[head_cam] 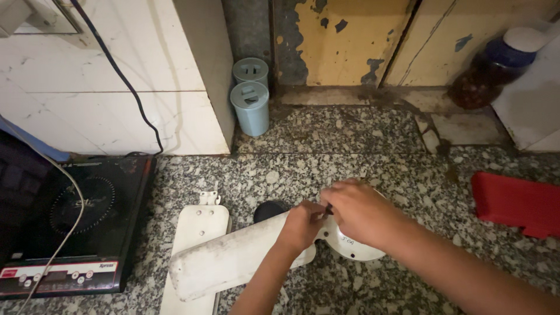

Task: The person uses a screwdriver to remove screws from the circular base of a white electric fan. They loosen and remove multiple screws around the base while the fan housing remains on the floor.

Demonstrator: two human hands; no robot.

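My left hand (301, 226) grips the inner end of a dirty white fan blade (227, 259) that lies across the speckled granite floor. Just right of it, my right hand (360, 211) has its fingers pinched on a small dark object, where the blade meets a white round fan hub (357, 248). What that object is I cannot tell. A second white fan blade (195, 233) lies flat beneath and to the left, its metal bracket (209, 198) pointing away from me. A black round part (268, 210) peeks out behind the held blade.
A black induction cooktop (73, 224) sits at the left with a white cable (70, 221) over it. Two pale blue lidded containers (251, 108) stand by the tiled wall. A red flat object (516, 203) lies at the right, a dark jar with a blue lid (493, 70) behind it.
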